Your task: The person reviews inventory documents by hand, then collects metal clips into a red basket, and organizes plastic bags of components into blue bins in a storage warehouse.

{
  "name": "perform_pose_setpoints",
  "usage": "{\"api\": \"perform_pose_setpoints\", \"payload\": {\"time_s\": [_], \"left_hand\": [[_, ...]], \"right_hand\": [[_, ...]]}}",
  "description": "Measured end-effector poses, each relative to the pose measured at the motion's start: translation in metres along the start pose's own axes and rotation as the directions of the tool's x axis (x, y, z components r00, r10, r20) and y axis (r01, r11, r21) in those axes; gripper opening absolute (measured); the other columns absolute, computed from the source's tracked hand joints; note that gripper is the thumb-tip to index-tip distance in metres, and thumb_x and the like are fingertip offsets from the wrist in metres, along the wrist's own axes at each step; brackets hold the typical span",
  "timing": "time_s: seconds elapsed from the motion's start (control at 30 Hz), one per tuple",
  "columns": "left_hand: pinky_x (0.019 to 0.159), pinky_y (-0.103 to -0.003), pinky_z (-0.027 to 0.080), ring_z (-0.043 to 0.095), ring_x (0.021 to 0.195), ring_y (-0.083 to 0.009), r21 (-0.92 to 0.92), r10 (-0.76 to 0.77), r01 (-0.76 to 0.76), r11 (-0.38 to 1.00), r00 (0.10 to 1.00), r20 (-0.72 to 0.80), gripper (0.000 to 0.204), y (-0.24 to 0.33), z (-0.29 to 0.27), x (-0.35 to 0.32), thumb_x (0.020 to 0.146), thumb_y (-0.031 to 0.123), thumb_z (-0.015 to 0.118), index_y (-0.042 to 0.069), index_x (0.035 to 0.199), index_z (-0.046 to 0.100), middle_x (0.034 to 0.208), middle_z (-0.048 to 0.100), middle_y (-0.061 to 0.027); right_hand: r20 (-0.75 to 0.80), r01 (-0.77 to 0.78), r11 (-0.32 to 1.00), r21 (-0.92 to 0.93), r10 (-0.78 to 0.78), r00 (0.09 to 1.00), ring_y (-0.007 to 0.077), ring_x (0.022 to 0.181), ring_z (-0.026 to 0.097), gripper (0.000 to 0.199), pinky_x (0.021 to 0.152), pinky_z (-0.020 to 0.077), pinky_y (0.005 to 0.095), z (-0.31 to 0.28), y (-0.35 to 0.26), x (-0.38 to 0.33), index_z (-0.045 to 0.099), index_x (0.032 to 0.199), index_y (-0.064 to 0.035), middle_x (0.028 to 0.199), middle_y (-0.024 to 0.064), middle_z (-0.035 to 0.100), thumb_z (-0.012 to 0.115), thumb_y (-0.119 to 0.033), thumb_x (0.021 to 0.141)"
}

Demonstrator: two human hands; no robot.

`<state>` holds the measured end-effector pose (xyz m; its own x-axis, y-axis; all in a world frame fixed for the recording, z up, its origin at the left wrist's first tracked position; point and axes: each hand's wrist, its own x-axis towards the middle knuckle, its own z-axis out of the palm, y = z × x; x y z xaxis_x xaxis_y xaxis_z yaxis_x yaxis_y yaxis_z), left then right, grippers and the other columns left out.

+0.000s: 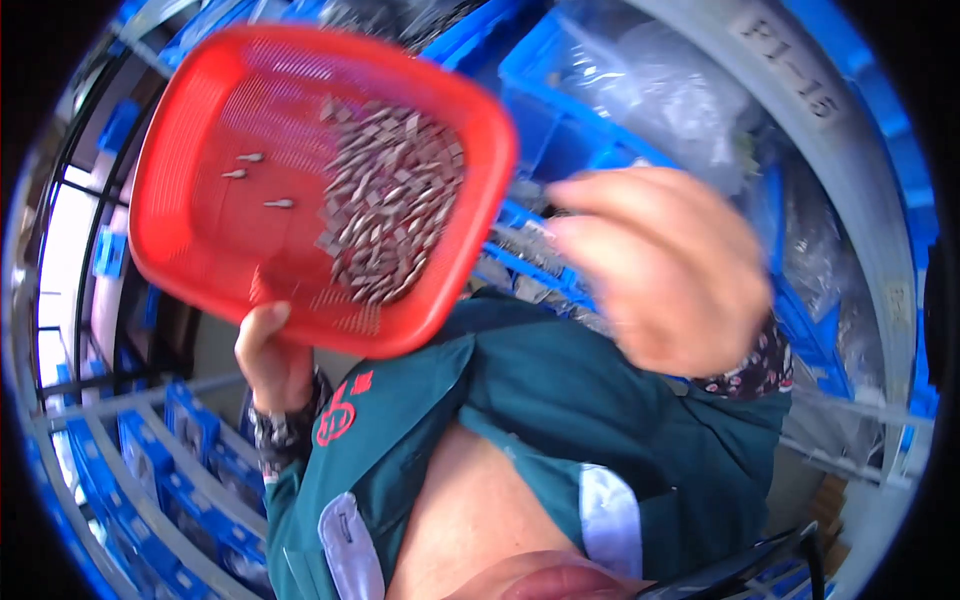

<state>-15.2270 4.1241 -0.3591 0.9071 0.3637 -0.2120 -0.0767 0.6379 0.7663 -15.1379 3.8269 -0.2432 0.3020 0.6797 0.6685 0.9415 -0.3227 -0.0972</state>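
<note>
My left hand (272, 355) grips the lower left rim of a red plastic basket (225, 290), thumb over the edge. The basket has slotted walls and is tilted. Small grey metal parts (395, 200), many with pointed ends, are heaped on its right side. Apart from the heap, a few loose metal pieces (278, 204) lie on the left of the basket floor. My right hand (665, 265) is raised to the right of the basket, apart from it and above blue bins. Motion smears its fingers, so I cannot make out whether anything is in them.
Blue bins (545, 75) with clear plastic bags (660, 85) stand at the upper right. A grey metal shelf beam (800, 90) curves along the right. More blue bins (180, 480) sit on racks at the lower left. Small parts (530, 245) fill a bin below my right hand.
</note>
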Motion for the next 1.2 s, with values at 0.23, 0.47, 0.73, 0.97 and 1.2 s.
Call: {"api": "perform_pose_setpoints", "payload": {"time_s": [0.23,0.47,0.73,0.97,1.2], "left_hand": [[0.094,-0.038,0.035,0.048,0.107,-0.0272,0.082,0.022,-0.037,0.996,0.982,0.186,0.058,-0.019,0.026,-0.014,0.063,0.005,0.053,-0.004,0.118,0.040,0.116,0.049,-0.0152],[0.096,-0.039,0.033,0.046,0.109,-0.0285,0.072,-0.031,0.028,0.997,0.999,0.044,0.060,-0.033,0.017,-0.032,0.064,0.008,0.053,-0.004,0.120,0.038,0.118,0.049,-0.0161],[0.097,-0.042,0.033,0.047,0.108,-0.0311,0.007,-0.125,0.125,0.992,0.992,-0.022,0.056,-0.034,0.013,-0.030,0.064,0.008,0.049,-0.006,0.117,0.040,0.116,0.049,-0.0178],[0.092,-0.041,0.038,0.049,0.104,-0.0297,-0.055,-0.224,0.222,0.973,0.975,-0.018,0.052,-0.033,0.009,-0.023,0.067,0.008,0.049,-0.003,0.118,0.040,0.113,0.050,-0.0169],[0.094,-0.041,0.036,0.048,0.105,-0.0287,-0.065,-0.210,0.210,0.976,0.978,0.005,0.055,-0.029,0.006,-0.008,0.067,0.007,0.049,-0.002,0.119,0.038,0.115,0.049,-0.0160]], "right_hand": [[0.240,0.088,0.963,-0.253,-0.025,0.970,0.0268,0.082,0.052,0.047,0.067,0.0472,0.0351,0.120,0.046,0.052,0.049,0.101,-0.0033,0.089,0.0127,0.049,0.062,-0.037,0.071],[0.583,-0.159,0.987,0.016,0.120,0.803,0.0341,0.074,0.057,0.059,0.061,0.0492,0.0409,0.129,0.033,0.026,0.047,0.099,-0.0003,0.088,0.0189,0.049,0.064,-0.046,0.067],[0.678,-0.257,0.919,0.299,-0.015,0.735,0.0373,0.069,0.058,0.052,0.060,0.0493,0.0442,0.140,-0.003,0.009,0.048,0.101,-0.0052,0.087,0.0202,0.049,0.064,-0.042,0.068],[0.685,-0.284,0.880,0.380,-0.062,0.725,0.0374,0.069,0.059,0.037,0.059,0.0498,0.0461,0.151,-0.012,0.005,0.051,0.099,-0.0070,0.088,0.0198,0.052,0.060,-0.016,0.065],[0.534,-0.111,0.891,0.440,-0.160,0.830,0.0324,0.067,0.060,0.023,0.059,0.0502,0.0418,0.169,-0.005,0.011,0.055,0.091,-0.0084,0.077,0.0150,0.056,0.055,-0.011,0.068]]}}
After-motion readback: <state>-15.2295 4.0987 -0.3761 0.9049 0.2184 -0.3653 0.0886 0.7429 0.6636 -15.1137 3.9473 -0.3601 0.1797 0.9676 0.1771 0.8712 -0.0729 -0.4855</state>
